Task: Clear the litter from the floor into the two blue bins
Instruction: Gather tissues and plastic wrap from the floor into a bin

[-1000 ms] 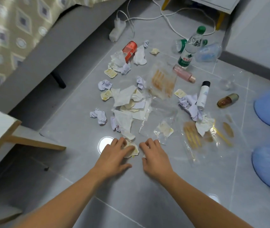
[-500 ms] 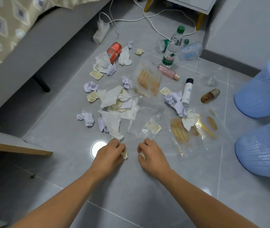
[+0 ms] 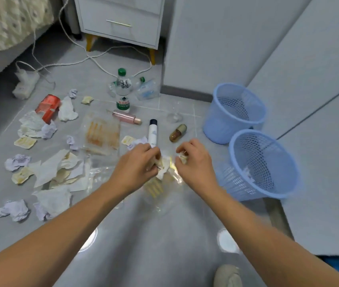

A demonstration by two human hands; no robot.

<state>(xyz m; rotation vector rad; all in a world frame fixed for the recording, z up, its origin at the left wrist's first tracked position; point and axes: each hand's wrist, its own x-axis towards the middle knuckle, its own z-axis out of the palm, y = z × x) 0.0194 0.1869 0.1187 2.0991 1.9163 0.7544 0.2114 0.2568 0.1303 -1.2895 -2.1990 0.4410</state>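
1. Left hand [image 3: 138, 162]: raised above the floor [image 3: 164, 245], fingers [image 3: 151, 151] curled round a crumpled cream paper scrap [image 3: 163, 163] that sticks out on its right side.
2. Right hand [image 3: 195, 162]: level with the left and just beside it, fingers curled, pinching a smaller crumpled scrap [image 3: 182, 156] near the thumb.
3. Both hands hang over a clear plastic bag [image 3: 160, 195] with yellow sticks inside; it lies flat on the floor.
4. Two blue bins stand right of the hands. Near bin [image 3: 267, 162]: tilted toward the camera, a pale scrap visible inside against the mesh wall. Far bin [image 3: 236, 112]: upright behind it, contents not discernible.
5. Litter spread left of the hands: torn white paper sheets [image 3: 59, 170], several lilac paper balls [image 3: 15, 210], small cream packets [image 3: 24, 141], a red can [image 3: 47, 106] lying on its side.
6. Centre, beyond the hands: a second clear bag [image 3: 101, 133] with orange stains, a pink tube [image 3: 126, 117], a white tube with a dark cap [image 3: 152, 131], a small brown bottle [image 3: 177, 132], all lying down.
7. Green-capped water bottle [image 3: 122, 90] upright; more clear bottles lying behind it.
8. Background: white bedside cabinet [image 3: 119, 19] on yellow legs, white cables [image 3: 102, 67] trailing over the floor, a bed edge at the upper left.
9. Frame is motion-blurred; fine print is unreadable.
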